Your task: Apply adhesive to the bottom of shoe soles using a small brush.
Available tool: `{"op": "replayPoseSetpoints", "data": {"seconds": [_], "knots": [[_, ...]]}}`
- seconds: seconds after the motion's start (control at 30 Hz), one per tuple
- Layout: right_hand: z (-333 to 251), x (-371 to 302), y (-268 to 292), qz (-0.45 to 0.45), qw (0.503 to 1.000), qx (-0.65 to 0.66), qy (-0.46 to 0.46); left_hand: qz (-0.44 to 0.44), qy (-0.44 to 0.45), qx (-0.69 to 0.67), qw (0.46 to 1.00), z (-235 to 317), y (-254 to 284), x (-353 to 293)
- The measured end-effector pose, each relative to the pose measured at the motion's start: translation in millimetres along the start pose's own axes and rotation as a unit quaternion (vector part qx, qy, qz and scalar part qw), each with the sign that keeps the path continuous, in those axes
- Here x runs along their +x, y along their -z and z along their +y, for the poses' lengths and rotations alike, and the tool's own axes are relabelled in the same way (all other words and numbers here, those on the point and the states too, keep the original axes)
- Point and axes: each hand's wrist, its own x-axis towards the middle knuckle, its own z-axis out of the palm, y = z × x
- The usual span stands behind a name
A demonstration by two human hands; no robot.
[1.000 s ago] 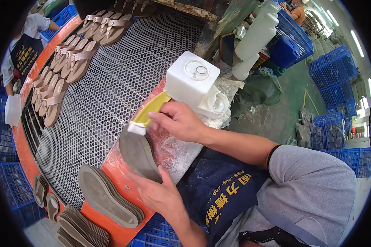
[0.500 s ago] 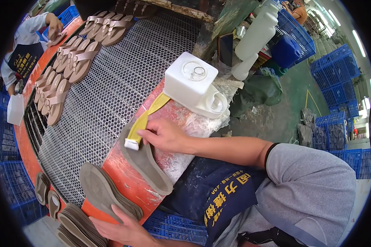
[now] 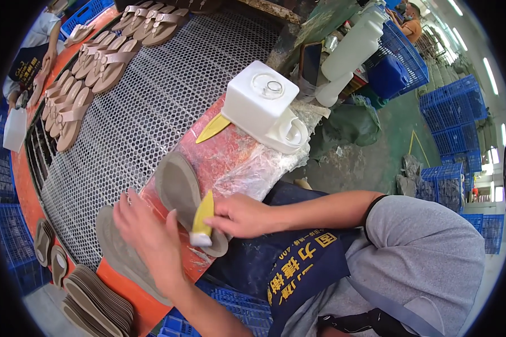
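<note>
My right hand (image 3: 239, 216) grips a yellow-handled brush (image 3: 204, 216), its pale head down on the near end of a grey-brown shoe sole (image 3: 176, 178). That sole lies on the red table edge beside the metal mesh. My left hand (image 3: 152, 236), fingers spread, is over a stack of similar soles (image 3: 113, 241) and partly hides it; whether it touches them cannot be told. A white square plastic container (image 3: 261, 92) stands beyond my right hand, with a yellow pointed strip (image 3: 212, 129) sticking out from beside its base.
The mesh conveyor (image 3: 152, 101) bears rows of pink thong sandals (image 3: 115, 67). Another stack of soles (image 3: 95, 297) is at the near left. A co-worker's hand (image 3: 49, 59) shows at far left. White bottles (image 3: 351, 45) and blue crates (image 3: 452, 106) stand to the right.
My right hand and the brush have moved nearer along the sole, away from the container. My left hand has risen from the stack's near side and moved farther over it.
</note>
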Motion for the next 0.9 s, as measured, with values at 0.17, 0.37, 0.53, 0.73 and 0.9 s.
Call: {"op": "replayPoseSetpoints", "data": {"seconds": [0.17,0.37,0.53,0.73,0.9], "knots": [[2,-20,0,-0.094,0.996,0.01,-0.005,-0.031,-0.002,0.057,0.998,4,-22,6],[5,-21,13,-0.118,0.993,0.023,0.013,-0.006,0.038,0.032,0.999,-1,-29,0],[9,-26,27,-0.164,0.986,0.005,-0.007,-0.005,0.065,0.018,0.998,-3,-30,-6],[1,-30,29,-0.119,0.992,0.028,-0.005,-0.011,0.077,0.018,0.997,-3,-28,-7],[4,-13,23,-0.023,1.0,-0.006,0.007,-0.001,0.06,0.026,0.998,-5,-34,-12]]}}
